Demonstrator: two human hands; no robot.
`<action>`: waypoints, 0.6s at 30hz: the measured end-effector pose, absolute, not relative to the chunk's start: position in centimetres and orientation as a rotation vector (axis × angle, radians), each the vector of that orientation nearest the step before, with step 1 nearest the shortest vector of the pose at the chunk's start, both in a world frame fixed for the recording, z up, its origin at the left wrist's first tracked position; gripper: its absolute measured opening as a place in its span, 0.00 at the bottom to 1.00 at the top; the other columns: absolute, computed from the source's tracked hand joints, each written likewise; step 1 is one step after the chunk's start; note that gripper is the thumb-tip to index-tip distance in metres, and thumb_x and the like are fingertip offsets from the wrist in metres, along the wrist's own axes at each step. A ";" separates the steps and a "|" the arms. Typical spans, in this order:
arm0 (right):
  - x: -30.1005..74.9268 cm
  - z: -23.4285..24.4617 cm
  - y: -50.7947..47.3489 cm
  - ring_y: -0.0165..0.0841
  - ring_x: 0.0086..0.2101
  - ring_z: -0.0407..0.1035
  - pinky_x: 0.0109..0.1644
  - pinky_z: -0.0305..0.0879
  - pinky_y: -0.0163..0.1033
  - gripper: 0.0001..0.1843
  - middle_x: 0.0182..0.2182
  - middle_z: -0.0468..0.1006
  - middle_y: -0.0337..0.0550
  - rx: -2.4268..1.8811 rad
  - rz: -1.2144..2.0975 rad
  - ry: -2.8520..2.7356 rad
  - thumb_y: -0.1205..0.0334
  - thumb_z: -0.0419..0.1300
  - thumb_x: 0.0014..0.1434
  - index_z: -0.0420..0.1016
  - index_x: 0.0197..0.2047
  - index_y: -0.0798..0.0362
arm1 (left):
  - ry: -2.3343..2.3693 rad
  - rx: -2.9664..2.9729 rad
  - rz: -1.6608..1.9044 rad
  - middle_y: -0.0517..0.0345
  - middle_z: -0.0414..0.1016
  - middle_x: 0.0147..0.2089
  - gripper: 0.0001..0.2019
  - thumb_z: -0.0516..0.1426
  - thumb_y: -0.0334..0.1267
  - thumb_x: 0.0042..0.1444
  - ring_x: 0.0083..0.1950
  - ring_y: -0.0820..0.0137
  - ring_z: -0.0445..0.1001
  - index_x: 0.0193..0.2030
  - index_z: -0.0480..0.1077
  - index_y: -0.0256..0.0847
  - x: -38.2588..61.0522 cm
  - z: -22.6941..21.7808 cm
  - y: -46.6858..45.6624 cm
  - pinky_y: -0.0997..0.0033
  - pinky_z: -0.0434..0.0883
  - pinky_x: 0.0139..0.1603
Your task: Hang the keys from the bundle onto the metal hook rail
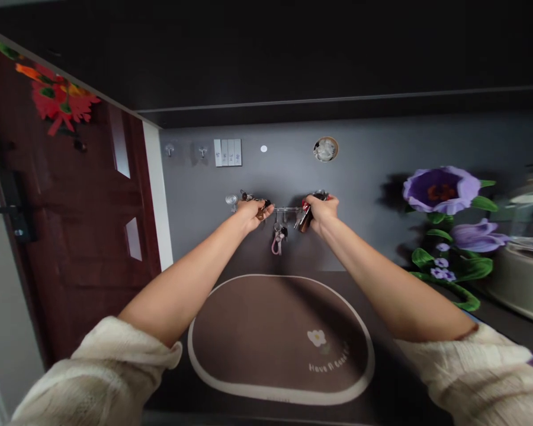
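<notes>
Head view. In the centre of the frame, the left hand (251, 216) is closing its fingers on a small brown-and-black bunch of keys (261, 214); the grasp is partly hiding this bunch. Right of centre, the right hand (323, 208) is gripping a larger bunch of dark, brown and silvery keys (307, 218) with a red piece showing beside the fingers. Between the hands, a thin, clear hook rail (288, 209) is running across the grey wall panel (359, 207), its right end disappearing behind the right hand. A pink-looped key ring (278, 239) is hanging below the rail. A round, clear mount (231, 200) is showing just left of the left hand.

Above, a white four-strip switch-like block (228, 152) and a round, pale-rimmed opening (326, 149) are occupying the panel; a black overhead shelf (293, 53) is filling the top of the frame. At lower centre, a brown oval mat with a white border (270, 331) is lying beneath the forearms. At right, purple fabric flowers with green leaves (442, 189) are standing before a beige, clear-lidded appliance (524, 278). At left, a dark red panelled door (102, 254) is standing behind a red artificial flower (64, 97).
</notes>
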State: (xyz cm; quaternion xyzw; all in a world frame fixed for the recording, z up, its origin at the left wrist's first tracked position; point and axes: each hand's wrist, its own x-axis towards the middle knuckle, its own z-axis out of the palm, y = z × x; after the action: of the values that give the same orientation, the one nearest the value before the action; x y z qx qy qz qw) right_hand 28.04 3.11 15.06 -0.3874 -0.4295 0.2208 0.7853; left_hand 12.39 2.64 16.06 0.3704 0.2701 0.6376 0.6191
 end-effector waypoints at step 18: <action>28.3 4.2 -2.9 0.43 0.38 0.65 0.34 0.60 0.39 0.28 0.32 0.70 0.51 -2.027 0.263 -1.769 0.48 0.65 0.27 0.65 0.30 0.57 | 1.393 1.522 0.886 0.54 0.68 0.21 0.06 0.56 0.32 0.43 0.23 0.71 0.69 0.25 0.62 0.33 5.8 0.7 -1.8 0.71 0.68 0.24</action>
State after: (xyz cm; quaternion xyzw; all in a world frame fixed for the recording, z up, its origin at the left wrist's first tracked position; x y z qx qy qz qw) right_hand 28.28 -2.95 4.19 -0.7319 -0.6388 0.0950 0.2174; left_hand 5.79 -1.84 0.68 0.6110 0.5592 0.3556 0.4330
